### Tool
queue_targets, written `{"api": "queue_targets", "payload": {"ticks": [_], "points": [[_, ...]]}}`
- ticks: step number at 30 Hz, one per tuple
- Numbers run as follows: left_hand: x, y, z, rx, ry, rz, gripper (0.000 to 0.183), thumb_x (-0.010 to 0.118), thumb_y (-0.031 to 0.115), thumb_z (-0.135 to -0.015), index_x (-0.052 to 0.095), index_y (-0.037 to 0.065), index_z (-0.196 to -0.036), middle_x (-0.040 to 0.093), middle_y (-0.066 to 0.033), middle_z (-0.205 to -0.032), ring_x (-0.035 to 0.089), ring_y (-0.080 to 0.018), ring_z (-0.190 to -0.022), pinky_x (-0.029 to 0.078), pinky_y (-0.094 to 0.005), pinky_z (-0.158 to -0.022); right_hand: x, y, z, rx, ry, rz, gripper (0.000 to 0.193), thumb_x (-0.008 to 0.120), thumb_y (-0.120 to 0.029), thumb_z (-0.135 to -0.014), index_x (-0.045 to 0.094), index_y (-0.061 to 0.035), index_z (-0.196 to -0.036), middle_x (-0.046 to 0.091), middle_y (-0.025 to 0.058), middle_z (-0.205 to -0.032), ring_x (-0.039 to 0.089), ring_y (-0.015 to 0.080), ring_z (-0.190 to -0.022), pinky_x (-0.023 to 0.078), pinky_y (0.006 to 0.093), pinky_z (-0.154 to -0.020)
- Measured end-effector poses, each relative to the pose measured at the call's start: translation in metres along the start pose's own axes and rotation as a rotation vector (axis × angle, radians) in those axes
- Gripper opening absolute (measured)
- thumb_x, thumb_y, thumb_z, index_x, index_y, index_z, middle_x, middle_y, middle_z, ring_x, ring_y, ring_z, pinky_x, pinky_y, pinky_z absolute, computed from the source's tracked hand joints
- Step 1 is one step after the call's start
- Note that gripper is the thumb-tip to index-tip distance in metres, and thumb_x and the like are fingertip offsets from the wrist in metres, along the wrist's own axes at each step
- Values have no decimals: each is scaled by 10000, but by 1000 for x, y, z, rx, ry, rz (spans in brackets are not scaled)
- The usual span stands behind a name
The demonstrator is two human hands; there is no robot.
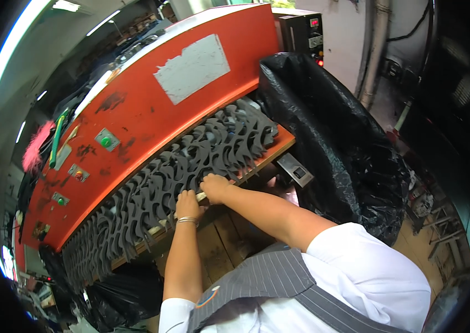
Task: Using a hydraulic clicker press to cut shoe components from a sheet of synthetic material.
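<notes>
You can read no clear wording or figures here. On the black, box-shaped control unit (pixel 297 41), you have a small, red-lit display (pixel 314 23) with a pale rectangular label (pixel 316 41) beneath it, both too small to make out. Your grey, white-striped fabric apron (pixel 265 275) bears a curved, orange-edged badge (pixel 208 297), its details blurred.

the one view comes from the left of two fisheye cameras worn side by side on the head — it looks down and forward over the striped apron (pixel 265 272) to the hands (pixel 217 187), which sit close by near mid-frame. the tabletop (pixel 283 141) runs slantwise from lower left to upper right, the orange machine panel (pixel 140 119) beyond it bows with the lens — and the rim goes black.
</notes>
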State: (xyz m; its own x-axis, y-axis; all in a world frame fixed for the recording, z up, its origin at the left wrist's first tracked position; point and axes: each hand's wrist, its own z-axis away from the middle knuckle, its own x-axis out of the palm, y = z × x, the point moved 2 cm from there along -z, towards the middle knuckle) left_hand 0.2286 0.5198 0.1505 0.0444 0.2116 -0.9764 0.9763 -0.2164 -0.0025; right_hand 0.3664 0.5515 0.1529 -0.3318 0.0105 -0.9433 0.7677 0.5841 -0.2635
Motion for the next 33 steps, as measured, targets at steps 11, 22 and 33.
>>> {"api": "queue_targets", "payload": {"ticks": [11,22,33], "points": [[3,-4,-3,9,1,134,402,788,166,-547,546,23,-834,548,-169,-894,527,-368,-886,456,-442,-769,-17,11,-8,-15,-297,-96,497,806,-311,-643,644,-31,-1020,609,158,-1063,555,327,-1058,472,398,-875],[-97,-30,-114,117,-910,859,401,666,350,-857,656,-1,-1053,687,-106,-901,645,-173,-827,495,-282,-762,-89,168,-197,531,212,149,472,559,-480,-870,556,-66,-1096,571,199,-1088,568,361,-991,476,437,-830],[-48,26,-211,-118,-224,1574,355,619,151,-895,548,-23,-1196,627,-88,-1046,601,-132,-885,487,-253,-770,-67,242,-147,423,394,-1237,438,567,-319,-927,488,23,-1187,623,104,-1035,595,171,-948,474,312,-834]]}}
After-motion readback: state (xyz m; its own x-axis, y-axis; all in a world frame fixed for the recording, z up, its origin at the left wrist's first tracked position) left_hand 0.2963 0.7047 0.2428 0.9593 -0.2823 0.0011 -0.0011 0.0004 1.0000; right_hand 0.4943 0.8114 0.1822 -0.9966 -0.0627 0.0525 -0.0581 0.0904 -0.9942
